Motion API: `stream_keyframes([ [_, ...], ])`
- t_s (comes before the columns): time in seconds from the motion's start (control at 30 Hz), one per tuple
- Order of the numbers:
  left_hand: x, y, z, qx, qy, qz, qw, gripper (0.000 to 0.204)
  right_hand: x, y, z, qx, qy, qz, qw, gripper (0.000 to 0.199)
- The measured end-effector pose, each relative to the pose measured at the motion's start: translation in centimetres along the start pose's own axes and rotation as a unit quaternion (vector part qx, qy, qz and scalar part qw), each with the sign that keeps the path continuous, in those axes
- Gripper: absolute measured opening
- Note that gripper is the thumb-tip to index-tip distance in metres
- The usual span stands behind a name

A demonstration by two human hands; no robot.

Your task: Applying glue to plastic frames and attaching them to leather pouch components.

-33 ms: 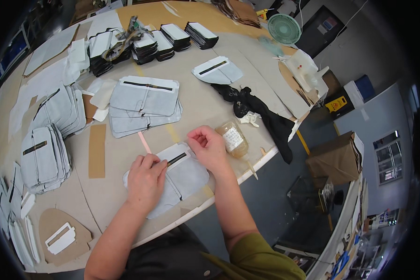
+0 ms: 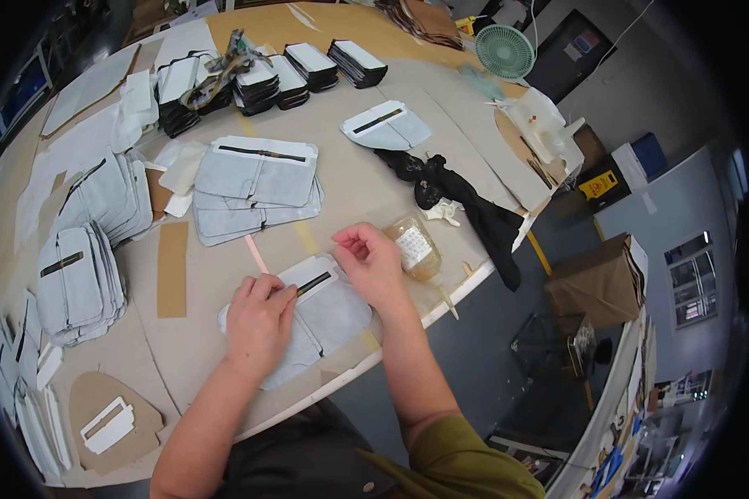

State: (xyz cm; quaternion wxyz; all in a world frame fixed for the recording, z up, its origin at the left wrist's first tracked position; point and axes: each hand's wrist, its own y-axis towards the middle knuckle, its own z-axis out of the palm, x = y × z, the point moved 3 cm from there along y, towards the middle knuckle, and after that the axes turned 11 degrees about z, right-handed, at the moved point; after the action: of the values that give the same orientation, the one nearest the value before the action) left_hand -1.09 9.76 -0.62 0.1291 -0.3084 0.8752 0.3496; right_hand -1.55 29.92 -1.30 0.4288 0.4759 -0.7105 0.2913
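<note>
In front of me lies a pale grey panel (image 2: pixel 333 312) with a white frame along its far edge. A dark strip (image 2: pixel 312 285) runs inside that frame. My left hand (image 2: pixel 260 320) rests on the panel's left part, closed, its thumb and fingertips pressed at the left end of the strip. Just off the frame's right end, my right hand (image 2: pixel 370 262) is closed with curled fingers and thumb together; whatever it pinches is too small to make out. A pink strip (image 2: pixel 255 252) sticks out beyond the panel. Right of my right hand lies a clear bottle (image 2: pixel 416 249) of amber liquid, nozzle toward the table edge.
Similar panels are stacked ahead (image 2: pixel 258 170) and at left (image 2: pixel 79 287). Black-edged white bundles (image 2: pixel 312 62) line the back. A tan card strip (image 2: pixel 172 270), black cloth (image 2: pixel 466 204), another panel (image 2: pixel 385 125) and a brown template (image 2: pixel 116 416) lie around. The table edge (image 2: pixel 441 308) runs at right.
</note>
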Motion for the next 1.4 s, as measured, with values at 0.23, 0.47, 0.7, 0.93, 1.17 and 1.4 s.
stream_keyframes([
  [0.23,0.2,-0.7,-1.2,0.000,-0.024,-0.036,0.999,0.018,1.3,-1.0,2.2,0.058,-0.104,-0.103,0.987,0.011],
  [0.47,-0.8,-3.9,-3.6,0.000,-0.048,-0.052,0.997,0.029,3.3,-1.7,0.2,0.063,-0.075,-0.163,0.982,0.017],
  [0.7,-1.5,-5.2,-3.0,0.035,-0.009,-0.058,0.998,0.044,2.1,-3.9,2.6,0.178,0.001,-0.079,0.981,0.016],
  [0.93,-1.5,-5.3,-2.6,0.064,0.003,-0.048,0.997,0.043,1.6,-4.3,3.0,0.140,-0.024,-0.080,0.987,0.016],
  [1.17,-1.8,-5.3,-2.8,0.087,0.037,-0.050,0.994,0.045,1.4,-4.6,3.6,0.107,-0.048,-0.089,0.989,0.016],
  [1.4,-2.2,-5.5,-2.7,0.107,0.076,-0.045,0.990,0.047,1.3,-4.7,3.6,0.094,-0.049,-0.107,0.989,0.016],
])
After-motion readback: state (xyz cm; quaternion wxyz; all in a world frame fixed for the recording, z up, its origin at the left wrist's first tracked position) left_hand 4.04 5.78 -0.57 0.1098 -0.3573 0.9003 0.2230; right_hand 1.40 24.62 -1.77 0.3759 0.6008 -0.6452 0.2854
